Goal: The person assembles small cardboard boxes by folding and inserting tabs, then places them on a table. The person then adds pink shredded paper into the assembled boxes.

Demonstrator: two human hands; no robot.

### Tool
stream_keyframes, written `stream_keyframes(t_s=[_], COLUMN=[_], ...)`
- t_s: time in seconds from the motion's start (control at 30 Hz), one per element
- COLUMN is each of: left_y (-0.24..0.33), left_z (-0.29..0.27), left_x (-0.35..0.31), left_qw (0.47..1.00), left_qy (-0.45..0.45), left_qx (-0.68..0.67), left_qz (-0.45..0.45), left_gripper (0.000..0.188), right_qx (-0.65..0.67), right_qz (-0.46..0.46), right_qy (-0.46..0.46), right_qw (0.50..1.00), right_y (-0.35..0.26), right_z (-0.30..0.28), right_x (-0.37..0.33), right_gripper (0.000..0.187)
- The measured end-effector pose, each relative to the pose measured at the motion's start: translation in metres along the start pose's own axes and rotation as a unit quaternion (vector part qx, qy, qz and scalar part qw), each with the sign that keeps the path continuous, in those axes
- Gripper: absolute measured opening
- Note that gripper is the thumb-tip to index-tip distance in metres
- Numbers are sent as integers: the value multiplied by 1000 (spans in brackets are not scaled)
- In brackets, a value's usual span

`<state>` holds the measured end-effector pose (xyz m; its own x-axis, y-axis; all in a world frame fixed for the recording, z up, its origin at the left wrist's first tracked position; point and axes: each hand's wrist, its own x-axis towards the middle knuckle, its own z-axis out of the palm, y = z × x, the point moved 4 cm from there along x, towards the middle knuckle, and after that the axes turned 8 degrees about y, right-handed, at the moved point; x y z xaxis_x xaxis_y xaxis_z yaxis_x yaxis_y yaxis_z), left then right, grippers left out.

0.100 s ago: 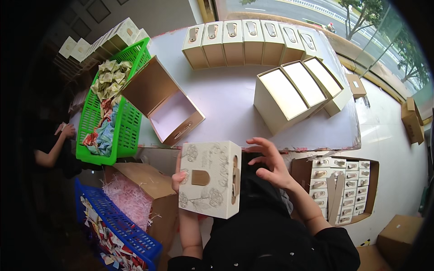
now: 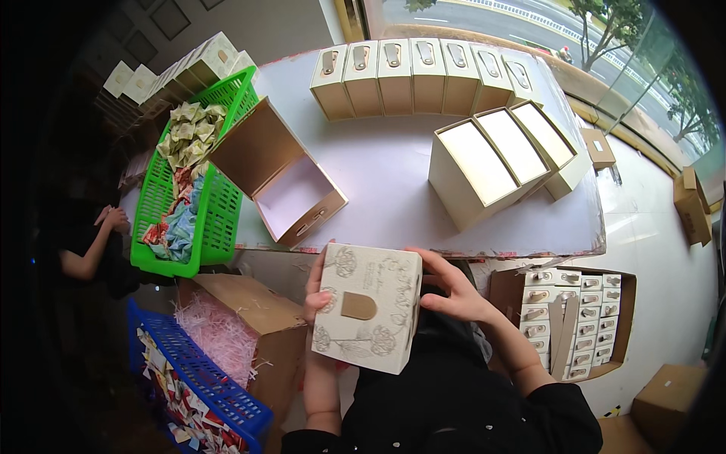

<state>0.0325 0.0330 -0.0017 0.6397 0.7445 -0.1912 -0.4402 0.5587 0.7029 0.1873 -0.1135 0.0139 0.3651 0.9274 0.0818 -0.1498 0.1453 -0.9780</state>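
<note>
held box (image 2: pixel 359 329), white table (image 2: pixel 382 170), window (image 2: pixel 514 26) beyond

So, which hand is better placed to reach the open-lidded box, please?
Probably the left hand: it is nearer the open-lidded box than the right hand, though it holds the floral box.

Daylight enters through the window (image 2: pixel 522 26) at upper right, brightening the table (image 2: pixel 386 174) and glaring off the floor (image 2: pixel 639 227). The left side sinks into near-black; fisheye distortion bends straight edges toward the dark, rounded rim.
</note>
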Motion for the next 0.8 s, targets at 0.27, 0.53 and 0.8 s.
stream_keyframes(t_s=[0.27, 0.53, 0.8], left_y=[5, 4, 6], left_z=[5, 13, -5], left_x=[15, 25, 41], left_qw=[989, 991, 954], left_qy=[-113, -85, -186], left_qx=[83, 77, 232], left_qz=[-52, -65, -22], left_gripper=[82, 81, 54], right_qx=[-49, -78, 255], right_qz=[10, 92, 196], right_qy=[89, 142, 88], right_qw=[995, 982, 943], right_y=[-5, -18, -36], right_z=[-11, -18, -11], right_x=[-10, -15, -1], right_gripper=[50, 28, 22])
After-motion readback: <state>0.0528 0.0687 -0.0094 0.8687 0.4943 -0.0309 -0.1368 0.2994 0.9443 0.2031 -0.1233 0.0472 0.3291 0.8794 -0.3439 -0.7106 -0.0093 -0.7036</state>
